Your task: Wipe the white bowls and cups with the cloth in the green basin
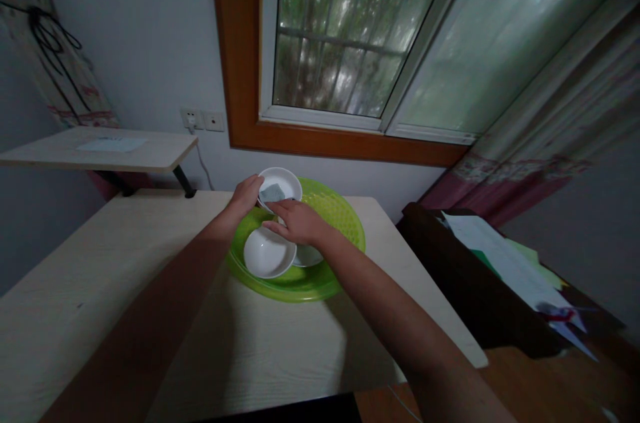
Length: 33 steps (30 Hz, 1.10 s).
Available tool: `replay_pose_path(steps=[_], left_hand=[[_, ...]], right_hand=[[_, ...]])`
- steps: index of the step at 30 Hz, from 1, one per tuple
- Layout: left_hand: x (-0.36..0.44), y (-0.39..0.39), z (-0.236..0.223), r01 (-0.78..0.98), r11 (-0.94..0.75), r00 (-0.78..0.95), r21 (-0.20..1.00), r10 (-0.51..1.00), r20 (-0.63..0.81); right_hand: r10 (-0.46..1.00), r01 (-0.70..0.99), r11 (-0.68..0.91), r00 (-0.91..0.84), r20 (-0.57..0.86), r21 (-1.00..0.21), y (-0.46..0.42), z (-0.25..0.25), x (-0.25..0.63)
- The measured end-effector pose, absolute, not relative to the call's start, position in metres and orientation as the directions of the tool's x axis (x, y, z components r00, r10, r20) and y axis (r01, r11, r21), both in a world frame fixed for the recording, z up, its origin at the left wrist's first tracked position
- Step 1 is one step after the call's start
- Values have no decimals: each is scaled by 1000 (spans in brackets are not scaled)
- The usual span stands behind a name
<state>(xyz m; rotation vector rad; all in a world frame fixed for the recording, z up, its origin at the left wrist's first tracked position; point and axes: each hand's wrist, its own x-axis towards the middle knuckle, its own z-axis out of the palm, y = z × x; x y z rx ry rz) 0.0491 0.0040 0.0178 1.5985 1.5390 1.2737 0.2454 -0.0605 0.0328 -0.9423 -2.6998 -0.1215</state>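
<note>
Tilted toward me, a white bowl (293, 184) is held up over the far left part of a green plastic basin (333, 286). My left hand (246, 195) grips this bowl by its left rim. Inside it lies a small grey-green piece of cloth or sponge (273, 192). My right hand (295, 222) reaches across the bowl's near rim, fingers stretched out to the cloth's lower edge and thumb apart. Whether those fingertips press on the cloth is unclear. Below, a second white bowl (269, 253) sits in the basin, beside another pale dish (307, 256) partly covered by my right hand and wrist.
The basin stands on a light wooden table (280, 343). At left, a raised wooden shelf (165, 151) on black legs carries a sheet of paper (113, 144). Behind are wall sockets (203, 120) with a cable, and a window. Papers (505, 263) lie on a dark surface at right.
</note>
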Motion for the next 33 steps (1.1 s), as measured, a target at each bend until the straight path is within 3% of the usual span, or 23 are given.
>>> replay_pose_path(steps=[7,13,19,23,28,33], left_hand=[[49,15,7,372,-291,17,882,952,307],[52,13,6,323,-339,116,883,941,319],[52,4,12,315,-303,76,899,953,294],[49,6,11,341,-281,65,897,959,275],[47,7,11,359,-270,0,894,957,289],[46,9,9,319,-286,28,904,956,292]], right_hand=[[556,592,805,-779,291,48,-54,26,246],[630,677,730,-718,296,91,-51,22,251],[692,770,626,-621,367,124,-56,32,246],[751,809,565,-585,307,162,-62,43,242],[712,755,626,-655,253,195,-66,47,240],[644,681,717,-729,232,152,-62,41,243]])
